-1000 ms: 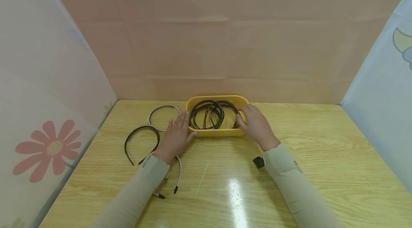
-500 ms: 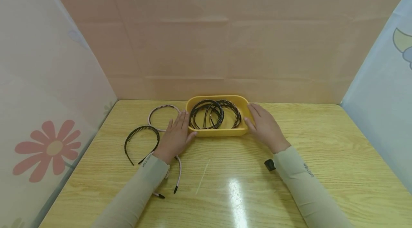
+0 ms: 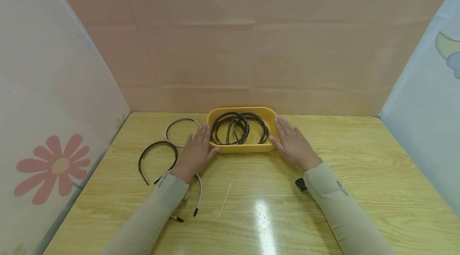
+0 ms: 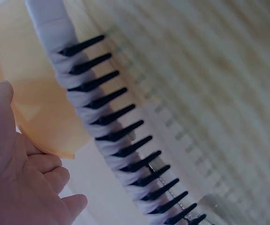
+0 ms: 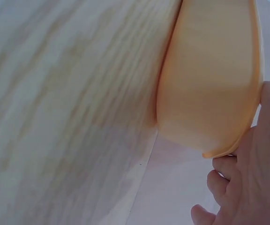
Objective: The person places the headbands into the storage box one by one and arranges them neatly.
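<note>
Dark headbands (image 3: 247, 125) lay inside the yellow bin (image 3: 246, 149); left of it, a black headband (image 3: 161, 142) and pink headbands (image 4: 86, 112) seemingly awaited placing. Left hand (image 3: 194, 151) and right hand (image 3: 296, 147) touched the bin's ends, straight-fingered, grasping nothing.

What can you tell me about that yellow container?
The yellow container is an oblong, open-topped tub with rounded corners, smooth walls and a slightly flared rim; it looks like plastic. It stands upright near the far edge of the wooden table, holding several dark toothed headbands. The left hand touches its left end, the right hand its right.
</note>
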`<action>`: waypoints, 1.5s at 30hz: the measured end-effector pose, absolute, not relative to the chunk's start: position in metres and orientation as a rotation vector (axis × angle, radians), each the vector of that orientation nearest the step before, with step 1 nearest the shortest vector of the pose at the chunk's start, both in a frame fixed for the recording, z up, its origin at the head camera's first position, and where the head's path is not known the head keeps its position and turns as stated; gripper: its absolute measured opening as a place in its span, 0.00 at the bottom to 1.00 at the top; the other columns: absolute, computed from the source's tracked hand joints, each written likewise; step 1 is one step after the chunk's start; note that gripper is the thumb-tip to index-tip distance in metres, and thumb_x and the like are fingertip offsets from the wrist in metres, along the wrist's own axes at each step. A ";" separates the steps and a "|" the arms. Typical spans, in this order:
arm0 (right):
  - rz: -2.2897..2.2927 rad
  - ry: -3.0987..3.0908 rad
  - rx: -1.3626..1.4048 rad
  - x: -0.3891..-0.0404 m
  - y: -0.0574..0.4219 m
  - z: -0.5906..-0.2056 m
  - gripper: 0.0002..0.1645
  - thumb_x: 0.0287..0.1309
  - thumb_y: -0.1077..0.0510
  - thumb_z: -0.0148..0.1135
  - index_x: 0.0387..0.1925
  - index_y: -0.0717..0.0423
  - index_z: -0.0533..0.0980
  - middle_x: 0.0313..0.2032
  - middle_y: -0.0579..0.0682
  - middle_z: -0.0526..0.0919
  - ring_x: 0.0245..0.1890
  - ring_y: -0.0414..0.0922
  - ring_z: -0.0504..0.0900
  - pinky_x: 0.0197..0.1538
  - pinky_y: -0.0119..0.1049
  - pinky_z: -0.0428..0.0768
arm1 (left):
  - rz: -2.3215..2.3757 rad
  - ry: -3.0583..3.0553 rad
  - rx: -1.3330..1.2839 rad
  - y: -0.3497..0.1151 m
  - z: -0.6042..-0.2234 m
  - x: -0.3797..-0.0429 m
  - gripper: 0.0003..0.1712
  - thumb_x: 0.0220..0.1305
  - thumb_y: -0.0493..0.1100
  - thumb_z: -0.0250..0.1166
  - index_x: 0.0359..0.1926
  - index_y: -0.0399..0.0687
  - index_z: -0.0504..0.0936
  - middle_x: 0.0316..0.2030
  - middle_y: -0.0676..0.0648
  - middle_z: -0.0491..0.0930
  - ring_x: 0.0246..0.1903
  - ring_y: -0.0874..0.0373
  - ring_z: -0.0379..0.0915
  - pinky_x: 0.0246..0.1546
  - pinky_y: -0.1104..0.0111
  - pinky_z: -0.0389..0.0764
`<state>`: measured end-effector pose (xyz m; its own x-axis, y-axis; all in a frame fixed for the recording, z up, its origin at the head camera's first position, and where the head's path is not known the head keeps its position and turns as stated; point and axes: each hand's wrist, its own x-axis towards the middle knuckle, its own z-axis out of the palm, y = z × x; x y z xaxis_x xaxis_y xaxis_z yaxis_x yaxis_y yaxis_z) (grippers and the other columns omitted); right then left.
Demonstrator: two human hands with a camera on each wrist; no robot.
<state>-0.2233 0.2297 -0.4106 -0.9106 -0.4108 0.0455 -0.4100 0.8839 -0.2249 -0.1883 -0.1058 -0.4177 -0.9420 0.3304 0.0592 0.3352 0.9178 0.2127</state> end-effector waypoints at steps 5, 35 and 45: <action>-0.381 3.037 -0.677 -0.224 0.227 -0.414 0.45 0.80 0.39 0.36 0.79 0.66 0.40 0.80 0.61 0.39 0.79 0.59 0.39 0.76 0.62 0.45 | -0.382 -3.077 -0.516 -0.109 -0.415 -0.186 0.46 0.80 0.62 0.45 0.80 0.36 0.41 0.80 0.37 0.40 0.79 0.42 0.37 0.75 0.41 0.46; -0.432 3.033 -0.635 -0.217 0.236 -0.416 0.46 0.80 0.39 0.36 0.79 0.66 0.38 0.80 0.61 0.39 0.79 0.59 0.39 0.77 0.60 0.46 | -0.784 -3.186 -0.399 -0.180 -0.392 -0.146 0.11 0.64 0.37 0.71 0.47 0.39 0.87 0.37 0.47 0.84 0.39 0.51 0.80 0.43 0.53 0.82; -0.446 3.020 -0.623 -0.217 0.236 -0.414 0.46 0.80 0.39 0.36 0.79 0.66 0.37 0.80 0.60 0.38 0.80 0.58 0.37 0.77 0.60 0.44 | -0.730 -3.233 -0.460 -0.179 -0.397 -0.144 0.10 0.59 0.28 0.70 0.39 0.45 0.87 0.39 0.46 0.85 0.43 0.46 0.81 0.46 0.51 0.81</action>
